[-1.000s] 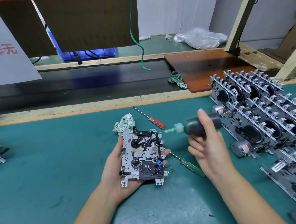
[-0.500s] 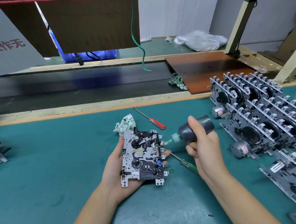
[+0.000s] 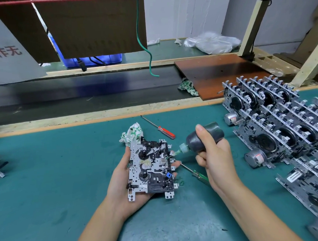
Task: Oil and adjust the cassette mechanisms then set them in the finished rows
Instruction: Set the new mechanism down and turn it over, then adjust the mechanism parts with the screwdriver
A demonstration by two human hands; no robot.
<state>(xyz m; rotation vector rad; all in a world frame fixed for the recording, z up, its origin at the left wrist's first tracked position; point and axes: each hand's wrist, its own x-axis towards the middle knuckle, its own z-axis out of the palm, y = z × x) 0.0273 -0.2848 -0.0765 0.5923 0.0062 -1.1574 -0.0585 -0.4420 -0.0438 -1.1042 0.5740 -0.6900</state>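
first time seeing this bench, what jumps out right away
At centre, the left hand cradles a grey metal cassette mechanism while the right hand tips a dark squeeze oil bottle so its green nozzle meets the mechanism's right edge. To the right, rows of finished silver mechanisms stand on the green mat. A red-handled screwdriver lies behind the bottle.

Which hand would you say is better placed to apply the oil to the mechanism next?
The right hand: it grips the oil bottle, nozzle tip at the cassette mechanism's right edge. The left hand only cradles it.

One head-worn view — looking forward and down, close over the green bench (image 3: pixel 46 172).
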